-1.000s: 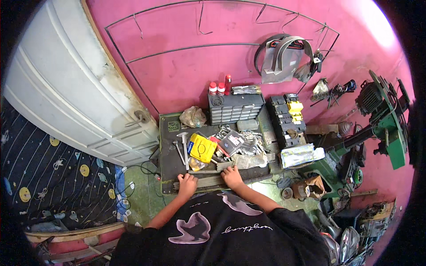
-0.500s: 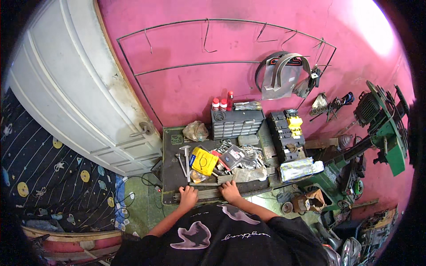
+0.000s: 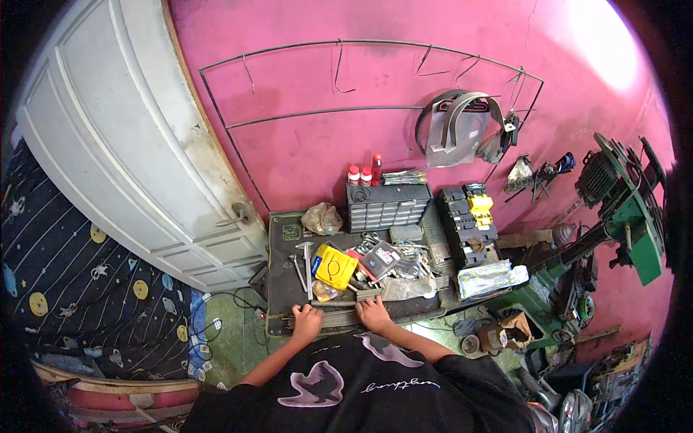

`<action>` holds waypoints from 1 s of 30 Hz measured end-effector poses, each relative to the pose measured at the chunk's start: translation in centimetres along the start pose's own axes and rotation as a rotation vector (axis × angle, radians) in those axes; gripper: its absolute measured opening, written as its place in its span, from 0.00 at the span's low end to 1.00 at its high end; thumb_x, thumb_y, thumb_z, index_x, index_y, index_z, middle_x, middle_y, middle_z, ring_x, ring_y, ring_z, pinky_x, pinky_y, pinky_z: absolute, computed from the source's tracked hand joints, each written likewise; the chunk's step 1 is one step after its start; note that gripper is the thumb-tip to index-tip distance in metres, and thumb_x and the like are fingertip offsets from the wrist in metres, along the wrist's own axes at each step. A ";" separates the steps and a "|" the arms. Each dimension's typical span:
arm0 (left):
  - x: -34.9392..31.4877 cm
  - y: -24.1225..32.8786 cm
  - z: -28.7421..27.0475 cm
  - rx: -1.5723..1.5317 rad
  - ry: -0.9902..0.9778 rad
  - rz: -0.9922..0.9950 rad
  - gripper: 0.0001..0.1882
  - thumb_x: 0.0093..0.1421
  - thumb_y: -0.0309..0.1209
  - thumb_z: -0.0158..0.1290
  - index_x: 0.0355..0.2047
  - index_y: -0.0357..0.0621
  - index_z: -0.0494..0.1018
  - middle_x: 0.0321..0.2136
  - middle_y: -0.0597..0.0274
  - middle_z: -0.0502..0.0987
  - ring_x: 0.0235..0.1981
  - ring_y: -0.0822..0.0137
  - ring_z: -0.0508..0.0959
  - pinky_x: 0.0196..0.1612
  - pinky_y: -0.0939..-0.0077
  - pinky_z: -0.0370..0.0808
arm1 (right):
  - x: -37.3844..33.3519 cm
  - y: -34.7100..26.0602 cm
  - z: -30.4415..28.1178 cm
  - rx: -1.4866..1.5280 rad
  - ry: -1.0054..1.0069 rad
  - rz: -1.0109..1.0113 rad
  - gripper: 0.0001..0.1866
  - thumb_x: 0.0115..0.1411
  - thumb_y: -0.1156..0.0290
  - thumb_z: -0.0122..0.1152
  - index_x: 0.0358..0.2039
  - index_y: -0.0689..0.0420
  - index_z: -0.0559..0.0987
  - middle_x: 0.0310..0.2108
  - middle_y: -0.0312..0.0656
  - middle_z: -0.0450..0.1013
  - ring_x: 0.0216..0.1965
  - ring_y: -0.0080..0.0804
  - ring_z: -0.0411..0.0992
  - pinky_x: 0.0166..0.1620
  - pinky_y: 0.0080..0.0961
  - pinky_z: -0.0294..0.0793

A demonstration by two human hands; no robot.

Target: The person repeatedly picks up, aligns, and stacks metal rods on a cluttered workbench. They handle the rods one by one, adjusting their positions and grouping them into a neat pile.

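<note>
Along the front edge of the dark workbench lies a bundle of thin grey rods [image 3: 336,318]. My left hand [image 3: 307,325] is closed over its left end. Farther right, my right hand [image 3: 374,315] grips the same bundle with curled fingers. Just beyond the right hand is another short bundle of rods [image 3: 369,293], beside a clear plastic bag [image 3: 406,289]. A metal caliper [image 3: 308,273] and a slim metal tool [image 3: 297,271] lie beyond the left hand. Between them and the metal pile rests a yellow packet [image 3: 335,268].
A grey drawer cabinet [image 3: 388,211] stands at the back of the bench [image 3: 283,252], with red-capped bottles [image 3: 359,175] on top. Black and yellow cases [image 3: 466,224] are to its right. A green machine [image 3: 641,238] stands far right; a white door [image 3: 155,173] is at left.
The view has tilted a little, so the bench and wall sit slightly lower in the picture. Both hands stay on the rods with hardly any movement.
</note>
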State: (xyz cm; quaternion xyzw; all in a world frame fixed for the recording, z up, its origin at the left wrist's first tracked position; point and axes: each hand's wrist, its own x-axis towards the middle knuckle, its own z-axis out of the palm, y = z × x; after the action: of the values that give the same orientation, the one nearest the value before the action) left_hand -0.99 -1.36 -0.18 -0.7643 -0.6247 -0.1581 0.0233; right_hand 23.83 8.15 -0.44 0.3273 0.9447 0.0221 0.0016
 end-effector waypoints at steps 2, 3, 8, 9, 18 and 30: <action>0.2 0.1 0.0 0.008 0.017 0.005 0.05 0.53 0.33 0.56 0.25 0.46 0.75 0.28 0.63 0.74 0.40 0.60 0.71 0.47 0.45 0.60 | 0.1 0.0 0.1 0.021 -0.012 0.022 0.12 0.61 0.66 0.49 0.41 0.52 0.78 0.40 0.37 0.76 0.47 0.36 0.69 0.54 0.51 0.61; 0.3 0.1 0.0 0.011 0.025 0.009 0.05 0.53 0.33 0.56 0.25 0.46 0.75 0.28 0.63 0.74 0.40 0.60 0.71 0.47 0.45 0.60 | 0.0 0.1 0.2 0.025 -0.014 0.024 0.12 0.61 0.66 0.49 0.41 0.52 0.78 0.40 0.37 0.76 0.47 0.36 0.69 0.54 0.51 0.61; 0.0 -0.2 0.0 0.033 -0.029 0.000 0.04 0.52 0.31 0.55 0.26 0.46 0.77 0.30 0.62 0.73 0.41 0.59 0.70 0.46 0.44 0.60 | -0.2 0.4 0.1 -0.012 -0.064 0.005 0.12 0.62 0.64 0.48 0.39 0.51 0.80 0.37 0.35 0.77 0.47 0.34 0.69 0.54 0.50 0.61; 0.0 -0.1 0.1 0.029 -0.039 -0.005 0.04 0.52 0.31 0.55 0.26 0.46 0.78 0.31 0.62 0.73 0.42 0.58 0.70 0.46 0.43 0.60 | -0.3 0.4 0.2 -0.015 -0.061 0.007 0.12 0.62 0.64 0.48 0.39 0.51 0.80 0.36 0.35 0.77 0.47 0.34 0.69 0.54 0.50 0.61; 0.2 -0.5 1.7 0.104 -0.107 -0.063 0.09 0.51 0.31 0.55 0.30 0.53 0.84 0.29 0.64 0.75 0.43 0.60 0.70 0.46 0.46 0.57 | -0.4 0.0 1.0 -0.046 -0.123 0.045 0.14 0.61 0.66 0.49 0.41 0.53 0.81 0.40 0.37 0.79 0.49 0.35 0.70 0.56 0.52 0.58; 0.0 -1.3 2.5 0.114 -0.120 -0.068 0.06 0.50 0.31 0.54 0.23 0.54 0.82 0.25 0.66 0.77 0.40 0.62 0.71 0.44 0.46 0.57 | 0.7 0.7 1.7 -0.020 -0.039 -0.027 0.15 0.63 0.65 0.47 0.42 0.54 0.79 0.42 0.38 0.75 0.51 0.38 0.68 0.58 0.61 0.56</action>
State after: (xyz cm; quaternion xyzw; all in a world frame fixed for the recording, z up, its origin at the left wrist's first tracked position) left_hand -1.71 -0.49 -2.71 -0.7481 -0.6587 -0.0771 0.0237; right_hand 23.75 9.26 -2.08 0.3148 0.9485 0.0251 0.0237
